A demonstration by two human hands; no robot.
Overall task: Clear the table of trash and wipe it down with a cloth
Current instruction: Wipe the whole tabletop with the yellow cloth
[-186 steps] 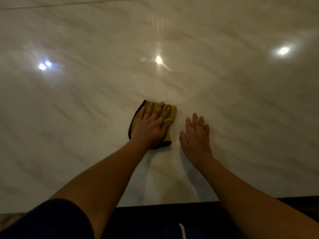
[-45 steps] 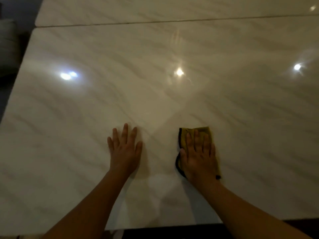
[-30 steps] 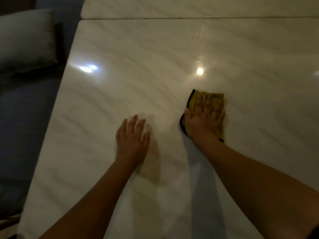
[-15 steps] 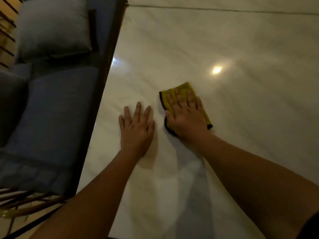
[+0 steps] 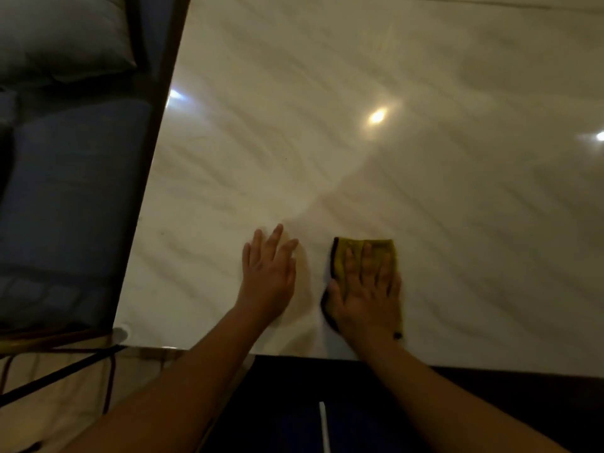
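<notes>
So the right hand [image 5: 366,295] isn't really gripping anything. It's laid flat, palm down, with its fingers [image 5: 366,259] straight and a bit spread, pressing the yellow cloth [image 5: 376,247] onto the table [image 5: 425,165]. No pinch, no curl, just weight on top.

The cloth is folded into a rough rectangle, and its long axis runs away from the person, pretty much in line with the fingers and forearm. A strip of it pokes out past the fingertips at the far end, and the dark trimmed edge shows along the thumb side. It sits right under the palm, so whichever way the hand pushes, the cloth should go with it.

The left hand [image 5: 268,276] is also flat and open on the bare marble, just beside the cloth on its left and not touching it. Looks like it's only there for bracing.

The bit that matters: both hands are close to the near edge of the table, toward the left corner. Nearly all the open surface lies ahead and off to the right, so that's the cloth hand's side. My guess is the next stroke goes forward or sweeps right, lengthwise along the fold.

I can't spot any trash on the part of the table in view, only light reflections. Off the left edge there's a blue sofa seat [image 5: 65,207] with a grey pillow [image 5: 58,37].
</notes>
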